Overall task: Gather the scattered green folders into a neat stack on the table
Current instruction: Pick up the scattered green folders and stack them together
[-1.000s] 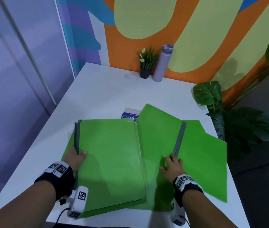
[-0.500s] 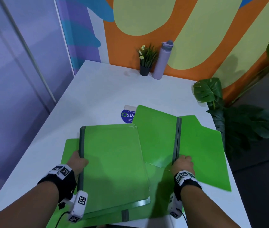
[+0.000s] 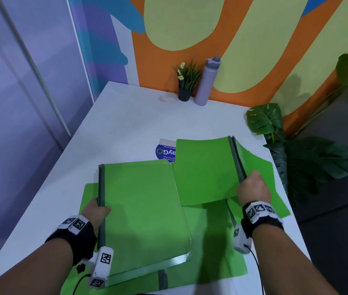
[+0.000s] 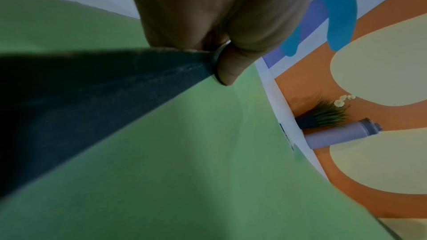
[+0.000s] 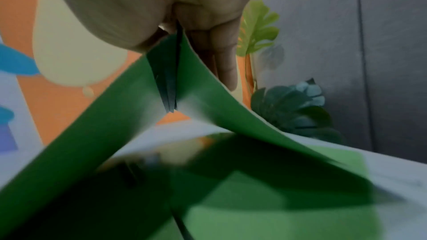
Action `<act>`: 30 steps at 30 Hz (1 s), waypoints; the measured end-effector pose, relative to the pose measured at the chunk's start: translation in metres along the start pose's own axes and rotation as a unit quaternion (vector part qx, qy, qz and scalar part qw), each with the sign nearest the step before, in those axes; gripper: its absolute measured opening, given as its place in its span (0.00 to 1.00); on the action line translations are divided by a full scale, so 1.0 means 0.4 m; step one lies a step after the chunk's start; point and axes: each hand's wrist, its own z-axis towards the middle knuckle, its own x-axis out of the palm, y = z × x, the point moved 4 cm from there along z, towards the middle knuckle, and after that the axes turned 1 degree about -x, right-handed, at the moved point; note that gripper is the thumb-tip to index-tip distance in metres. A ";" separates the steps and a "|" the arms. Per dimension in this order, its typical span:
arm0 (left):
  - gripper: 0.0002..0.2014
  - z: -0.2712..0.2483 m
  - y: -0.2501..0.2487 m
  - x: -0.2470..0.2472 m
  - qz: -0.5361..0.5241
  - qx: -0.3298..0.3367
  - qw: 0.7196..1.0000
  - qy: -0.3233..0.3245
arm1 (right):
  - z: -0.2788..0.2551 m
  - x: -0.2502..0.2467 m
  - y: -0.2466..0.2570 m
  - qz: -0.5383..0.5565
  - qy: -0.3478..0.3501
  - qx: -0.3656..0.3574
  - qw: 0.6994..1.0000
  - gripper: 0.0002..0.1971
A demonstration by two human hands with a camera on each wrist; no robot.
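Several green folders with dark grey spines lie overlapping on the near half of the white table [image 3: 126, 128]. My left hand [image 3: 96, 211] grips the spine of a closed folder [image 3: 145, 209], thumb on its cover [image 4: 226, 72], holding it over another folder [image 3: 217, 265] that lies flat. My right hand [image 3: 251, 184] pinches the spine of a second folder [image 3: 205, 173] and holds it lifted off the table, its two covers hanging down like a tent [image 5: 129, 116]. Under it lies one more folder [image 3: 275, 207].
A small blue and white card [image 3: 164, 150] lies just beyond the folders. A potted plant [image 3: 186, 84] and a lilac bottle [image 3: 207, 81] stand at the far edge by the painted wall. Large leafy plants [image 3: 296, 158] stand off the table's right side.
My right hand has closed on the right folder's spine and raised it off the table, so its covers now hang down. My left hand has kept its grip on the left folder.
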 end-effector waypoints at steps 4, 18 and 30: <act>0.23 -0.002 -0.014 0.004 -0.029 0.018 0.999 0.009 | 0.011 -0.119 0.104 0.078 -0.095 -0.078 0.989 0.06; 0.64 -0.053 -0.070 0.039 -0.204 -0.017 0.972 0.111 | -0.468 0.170 0.279 0.026 0.188 -0.623 0.759 0.18; 0.22 -0.097 -0.121 0.066 -0.146 0.148 0.976 0.064 | -0.214 0.146 0.093 0.123 0.218 -0.107 0.962 0.35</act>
